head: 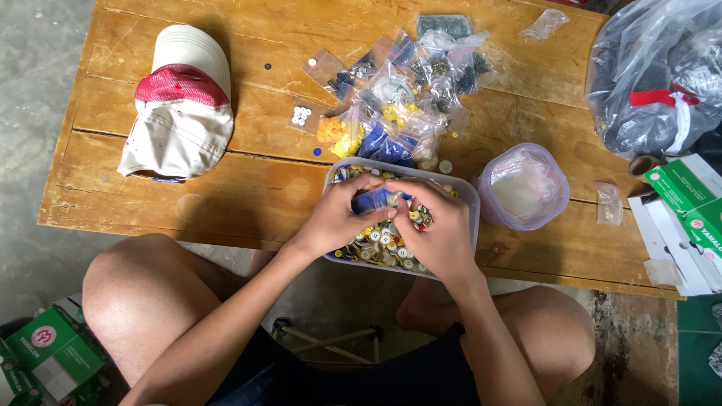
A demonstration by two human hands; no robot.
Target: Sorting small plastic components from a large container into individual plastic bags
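A wooden table (188,188) fills the view, seen from above by a seated person whose bare knees show below its near edge. On the far left of it lies a white and red cap (180,105). At the right edge sits a large clear plastic bag (654,75) of dark goods, and beside it green and white cartons (688,218). In the middle of the table a heap of small zip bags (406,98) holds sorted buttons, yellow, blue, dark and white. Near that heap, to the right, a clear round lid (524,186) rests flat.

Just beside the lid, at the near edge, stands a clear plastic tub (470,203) full of mixed buttons (383,244). Both hands work directly above it. Between them is a small blue-filled zip bag (380,199), lying with its long axis roughly left to right, so one end points toward each hand. It sits over the far half of the tub, well apart from the heap of bags beyond.

The left hand (338,218) is curled around the bag's left end, fingers closed on it from above. The right hand (440,229) meets it at the right end, thumb and fingertips pinched narrow at the bag's mouth, the rest of the hand arched over the buttons. Whether it also holds a button cannot be told. Both hands are equally near; neither has to reach.
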